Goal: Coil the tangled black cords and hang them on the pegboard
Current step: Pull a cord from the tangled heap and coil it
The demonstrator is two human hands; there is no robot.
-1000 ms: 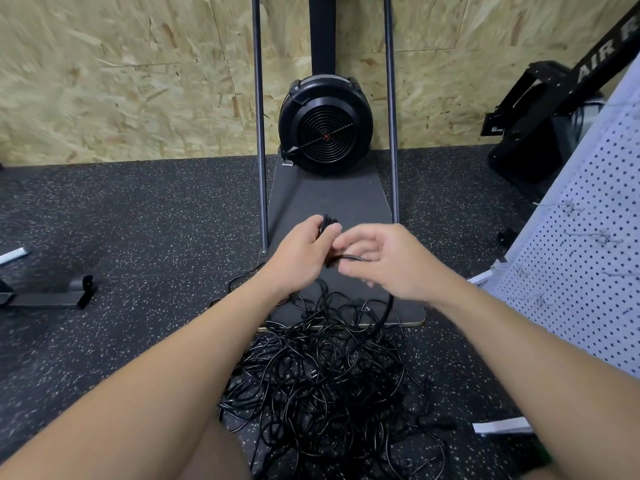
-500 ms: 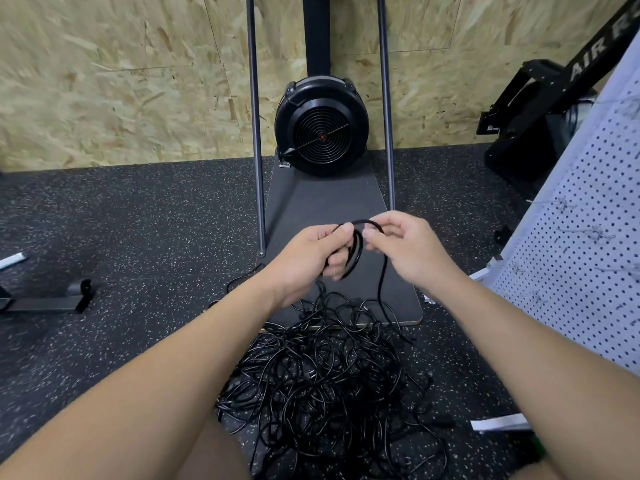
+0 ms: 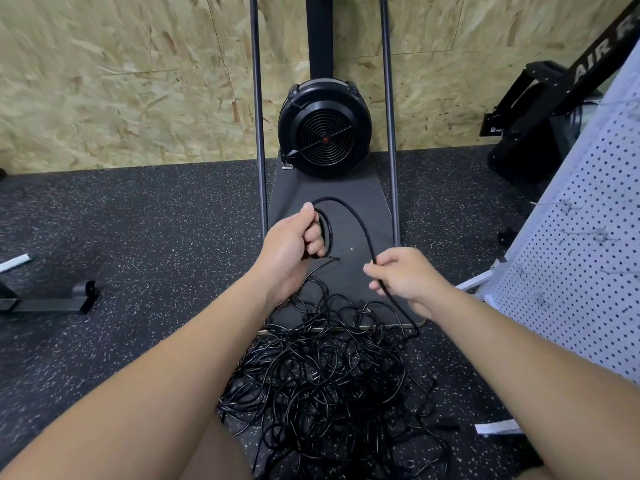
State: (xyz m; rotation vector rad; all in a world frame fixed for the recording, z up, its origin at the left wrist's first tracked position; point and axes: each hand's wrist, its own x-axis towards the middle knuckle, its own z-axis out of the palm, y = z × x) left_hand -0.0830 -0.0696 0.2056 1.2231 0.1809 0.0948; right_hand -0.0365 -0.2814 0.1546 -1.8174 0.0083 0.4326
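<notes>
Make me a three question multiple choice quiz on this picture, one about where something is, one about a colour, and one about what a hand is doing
1. Where is the white pegboard?
A. On the person's right
B. On the person's left
C. Flat under the cords

2. What colour is the tangled pile of cords on the floor?
A. White
B. Black
C. Orange

3. What is the left hand doing?
A. Resting flat on the floor
B. Hanging idle, holding nothing
C. Gripping a small coil of cord

Answers:
1. A, the perforated board stands along the right edge of the view.
2. B, every strand in the pile is black.
3. C, its fingers curl round the small loop, while the right hand pinches the same cord further along.
</notes>
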